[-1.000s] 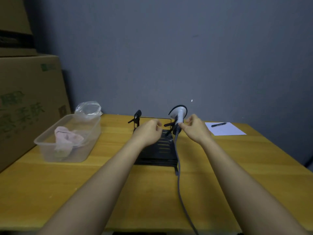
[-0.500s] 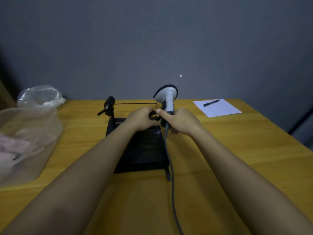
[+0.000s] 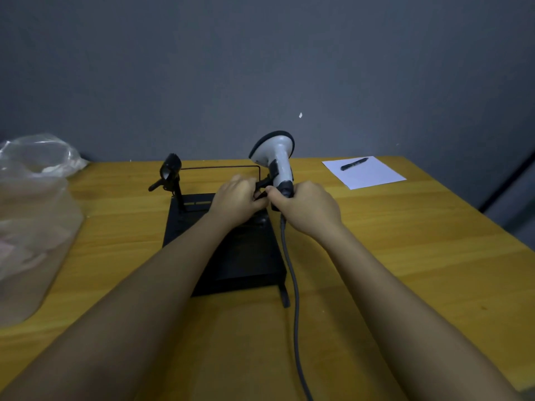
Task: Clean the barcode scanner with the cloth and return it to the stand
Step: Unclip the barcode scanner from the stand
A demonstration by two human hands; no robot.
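A white barcode scanner (image 3: 275, 157) with a black rim stands upright at the right rear clamp of the black stand (image 3: 246, 256). My right hand (image 3: 307, 209) is closed around the scanner's lower handle, where its grey cable (image 3: 292, 285) runs down toward me. Just left of it, my left hand (image 3: 237, 201) pinches the black clamp lever beside the scanner. The stand's other clamp (image 3: 170, 172) rises at the left rear, joined by a thin wire bar. The cloth is only a blurred pinkish shape inside the clear tub (image 3: 31, 241) at the left edge.
A white sheet of paper (image 3: 367, 175) with a black pen (image 3: 353, 164) lies at the back right of the yellow wooden table (image 3: 405, 256). A crumpled clear plastic bag (image 3: 37, 154) sits behind the tub. A grey wall closes off the back.
The view has tilted down and come closer. My right hand slid from the scanner's neck to its lower handle, and my left hand moved right onto the clamp lever.
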